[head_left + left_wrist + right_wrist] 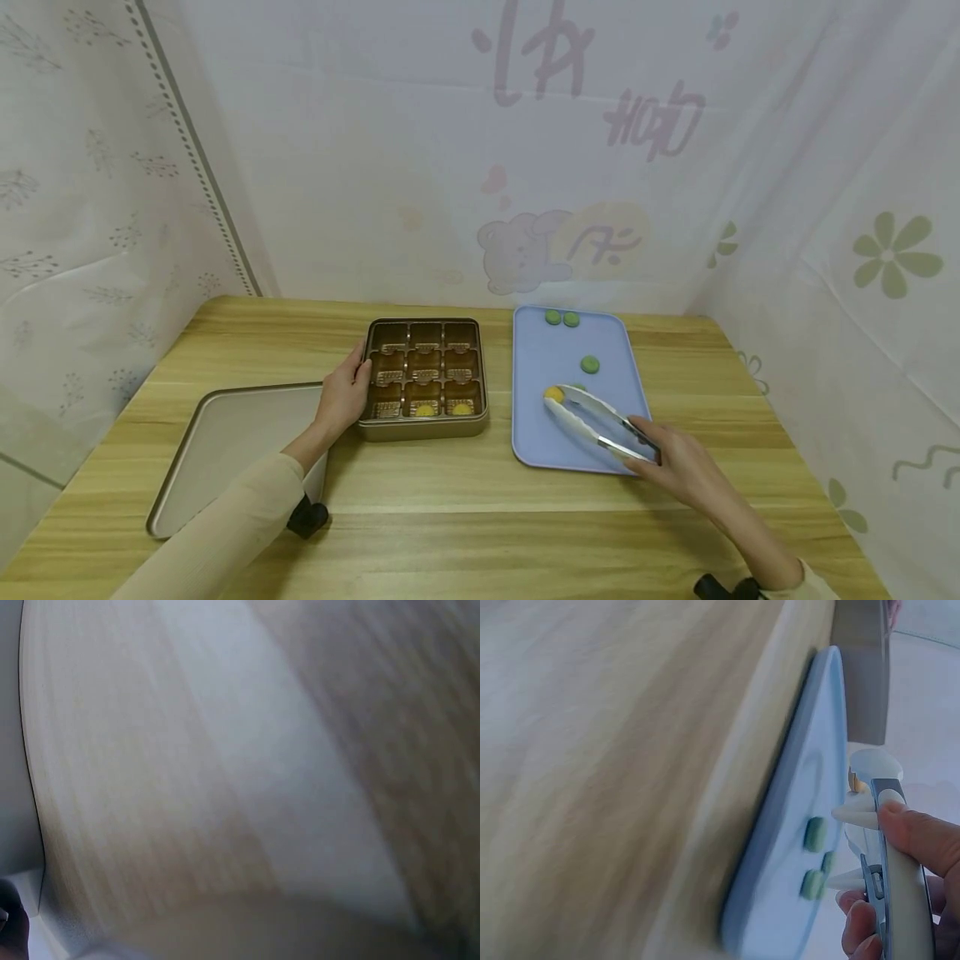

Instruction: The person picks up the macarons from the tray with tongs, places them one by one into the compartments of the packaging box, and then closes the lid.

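A bronze-coloured box (423, 429) with a brown divided insert stands mid-table. Yellow round pieces (425, 411) sit in its front middle and front right compartments. My left hand (345, 392) holds the box by its left wall, thumb at the rim; its other fingers are partly hidden. My right hand (682, 462) grips white-tipped tongs (581, 425) over the blue tray (543, 446). Between the tong tips is another yellow round piece (553, 393), also partly visible in the right wrist view. Green round pieces (590, 365) lie on the tray, one partly behind the tongs.
Left of the box lies a flat metallic lid (232, 450), partly under my left forearm. The wooden table (450, 533) meets a printed cloth backdrop (375, 208) behind. In the left wrist view mostly blurred tabletop (187, 765) shows.
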### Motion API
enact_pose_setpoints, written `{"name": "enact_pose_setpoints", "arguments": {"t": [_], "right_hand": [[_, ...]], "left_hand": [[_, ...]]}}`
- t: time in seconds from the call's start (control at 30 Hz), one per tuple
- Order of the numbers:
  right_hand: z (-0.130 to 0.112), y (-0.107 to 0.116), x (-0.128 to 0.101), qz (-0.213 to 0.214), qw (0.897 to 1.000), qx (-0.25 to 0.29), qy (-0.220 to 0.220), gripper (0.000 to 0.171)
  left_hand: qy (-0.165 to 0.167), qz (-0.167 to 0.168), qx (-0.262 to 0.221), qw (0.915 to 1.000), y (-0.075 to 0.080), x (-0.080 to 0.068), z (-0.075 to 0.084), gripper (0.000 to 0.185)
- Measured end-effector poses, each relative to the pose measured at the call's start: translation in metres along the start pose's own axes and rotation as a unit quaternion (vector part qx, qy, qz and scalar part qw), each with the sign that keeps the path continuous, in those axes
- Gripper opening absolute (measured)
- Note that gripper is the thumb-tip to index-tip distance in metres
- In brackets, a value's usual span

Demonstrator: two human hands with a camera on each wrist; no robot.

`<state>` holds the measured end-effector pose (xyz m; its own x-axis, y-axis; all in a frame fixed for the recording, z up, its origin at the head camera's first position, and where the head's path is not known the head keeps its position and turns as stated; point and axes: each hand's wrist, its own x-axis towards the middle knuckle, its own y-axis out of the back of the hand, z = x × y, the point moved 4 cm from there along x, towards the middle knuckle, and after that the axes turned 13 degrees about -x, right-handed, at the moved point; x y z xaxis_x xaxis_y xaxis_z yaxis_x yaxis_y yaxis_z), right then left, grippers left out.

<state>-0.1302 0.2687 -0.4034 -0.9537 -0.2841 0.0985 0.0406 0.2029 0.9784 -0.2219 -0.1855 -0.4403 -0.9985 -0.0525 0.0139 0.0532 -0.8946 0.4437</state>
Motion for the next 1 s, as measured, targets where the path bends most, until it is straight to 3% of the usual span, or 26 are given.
{"name": "enact_pose_setpoints", "arguments": {"t": [0.47,0.7,1.0], "right_hand": [[-0.047,0.004,0.031,0.027,0.998,0.012,0.046,0.059],[-0.085,0.002,0.054,0.039,0.992,0.039,0.11,0.057],[-0.138,-0.005,0.08,0.005,0.985,0.054,0.164,0.06]], "left_hand": [[0.001,-0.004,-0.001,1.0,-0.001,0.0,-0.001,0.052],[0.005,-0.006,-0.003,1.0,0.0,-0.001,0.0,0.052],[0.008,-0.003,-0.003,1.0,0.001,-0.001,0.0,0.053]]}}
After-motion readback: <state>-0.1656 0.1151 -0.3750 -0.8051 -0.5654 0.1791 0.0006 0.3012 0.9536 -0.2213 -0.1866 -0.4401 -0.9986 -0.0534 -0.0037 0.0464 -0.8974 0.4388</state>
